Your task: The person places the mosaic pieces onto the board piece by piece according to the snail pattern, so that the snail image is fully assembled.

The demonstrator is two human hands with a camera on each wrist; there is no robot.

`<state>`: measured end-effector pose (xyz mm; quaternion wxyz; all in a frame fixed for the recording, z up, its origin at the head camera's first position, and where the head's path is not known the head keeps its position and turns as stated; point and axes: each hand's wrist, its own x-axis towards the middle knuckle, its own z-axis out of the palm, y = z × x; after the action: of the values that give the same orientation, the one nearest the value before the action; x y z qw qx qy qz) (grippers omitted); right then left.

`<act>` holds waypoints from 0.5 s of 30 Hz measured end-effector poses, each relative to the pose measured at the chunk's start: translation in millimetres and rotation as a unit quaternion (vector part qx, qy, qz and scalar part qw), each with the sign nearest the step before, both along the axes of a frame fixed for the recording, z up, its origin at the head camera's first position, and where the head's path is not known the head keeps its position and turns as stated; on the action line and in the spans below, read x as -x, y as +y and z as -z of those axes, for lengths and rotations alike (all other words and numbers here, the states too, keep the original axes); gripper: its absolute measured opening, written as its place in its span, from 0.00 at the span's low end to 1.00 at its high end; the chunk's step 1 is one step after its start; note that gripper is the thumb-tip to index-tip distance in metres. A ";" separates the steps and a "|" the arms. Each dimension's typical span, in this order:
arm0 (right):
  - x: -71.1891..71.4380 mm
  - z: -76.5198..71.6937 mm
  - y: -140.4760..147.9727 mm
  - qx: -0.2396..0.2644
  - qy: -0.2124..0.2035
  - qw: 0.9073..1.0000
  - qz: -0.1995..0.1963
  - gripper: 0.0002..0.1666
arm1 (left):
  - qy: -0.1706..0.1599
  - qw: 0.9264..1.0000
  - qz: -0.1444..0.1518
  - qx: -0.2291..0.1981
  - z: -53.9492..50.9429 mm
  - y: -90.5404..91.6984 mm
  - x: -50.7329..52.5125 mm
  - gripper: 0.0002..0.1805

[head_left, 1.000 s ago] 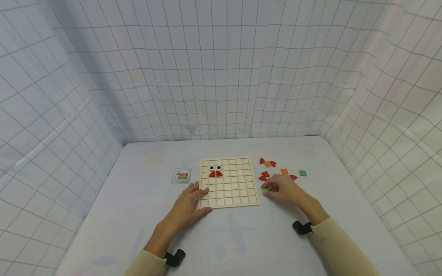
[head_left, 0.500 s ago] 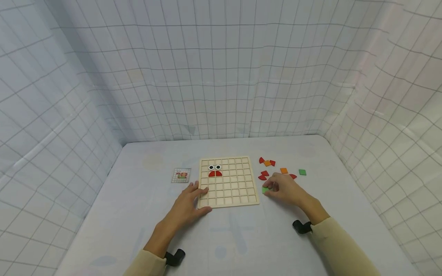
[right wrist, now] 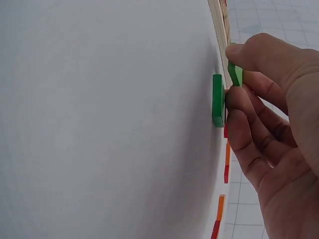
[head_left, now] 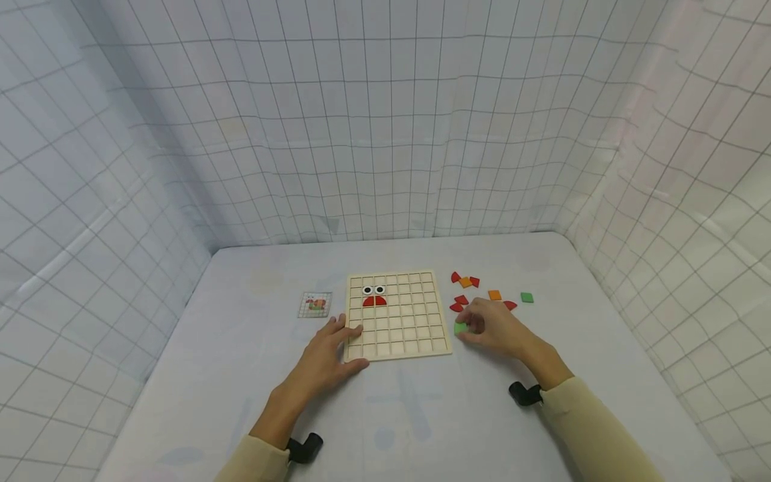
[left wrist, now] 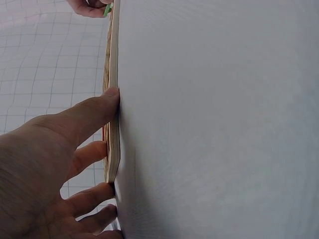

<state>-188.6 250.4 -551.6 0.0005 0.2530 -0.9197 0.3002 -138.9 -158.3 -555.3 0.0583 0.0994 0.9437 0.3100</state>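
Edging a touch closer to the wooden grid board, the right hand and its light green tile have shifted slightly; the left hand and the loose pieces have stayed put.

Starting from the left, a small picture card printed with a colourful figure on a grid lies flat on the white-covered table. Next comes the left hand, its fingers spread wide over the near left corner of the board, the thumb against the near edge and one fingertip on the top surface. Toward the far left of the board sit two eye tiles side by side, with two red quarter-circles directly below them.

Just off the board's right edge, the right hand pinches the light green tile between thumb and fingers. From the right wrist, a second green tile shows on the table just under those fingers. Beyond this hand lie a red wedge, an orange square and a red square close together, with more red pieces nearer. Another orange square lies farther right, then a red wedge partly behind the hand, and last a green square.
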 end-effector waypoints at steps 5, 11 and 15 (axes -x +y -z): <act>-1.6 -4.1 -3.7 0.020 0.005 1.000 0.003 0.14 | -0.002 1.000 -0.002 0.005 -0.8 0.6 -0.2 0.41; -1.4 -6.9 -7.4 0.059 0.003 0.998 -0.018 0.18 | 0.002 1.000 -0.002 0.006 -0.2 0.3 -0.2 0.41; -0.7 -9.5 -9.3 0.085 -0.051 0.995 -0.018 0.17 | 0.004 1.000 0.000 0.004 0.1 0.0 -0.2 0.41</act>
<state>-187.9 241.1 -542.1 -0.0308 0.2530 -0.8850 0.3896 -138.7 -158.3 -555.4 0.0553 0.1004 0.9450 0.3064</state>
